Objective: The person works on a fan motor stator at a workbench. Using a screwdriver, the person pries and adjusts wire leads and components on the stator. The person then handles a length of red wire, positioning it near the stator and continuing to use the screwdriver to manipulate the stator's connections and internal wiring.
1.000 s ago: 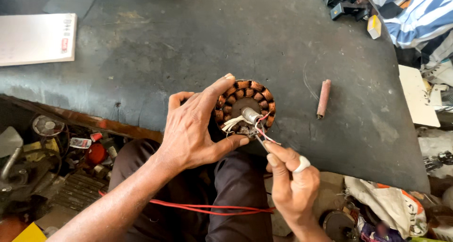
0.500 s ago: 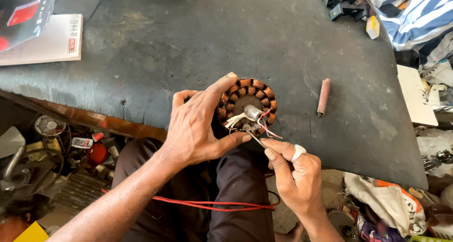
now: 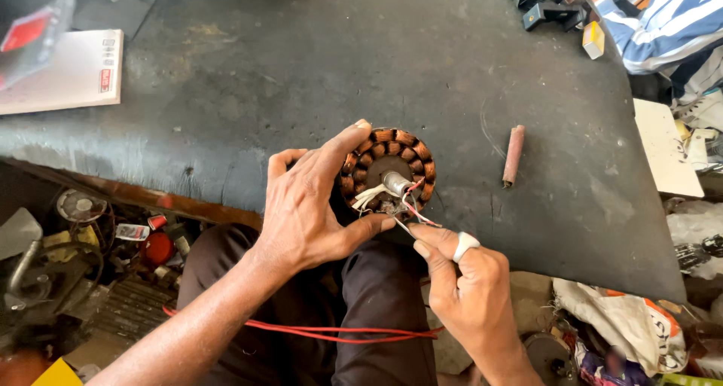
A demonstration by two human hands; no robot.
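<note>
My left hand (image 3: 305,205) grips a round fan stator (image 3: 392,167) wound with copper coils, holding it upright at the near edge of a dark workbench (image 3: 301,70). A metal shaft stub sticks out of its centre. My right hand (image 3: 459,280), with white tape on one finger, pinches thin red and white wires (image 3: 414,211) that come out of the stator's lower side. A long red wire (image 3: 316,329) runs across my lap below both hands.
A small reddish-brown tube (image 3: 514,154) lies on the bench right of the stator. A white box (image 3: 64,73) sits at the far left. Another person's striped sleeve (image 3: 663,24) shows at top right. Scrap parts (image 3: 83,235) lie on the floor left.
The stator and both hands have stayed at the bench edge. My right hand has moved up closer to the stator's wires. The view has shifted slightly.
</note>
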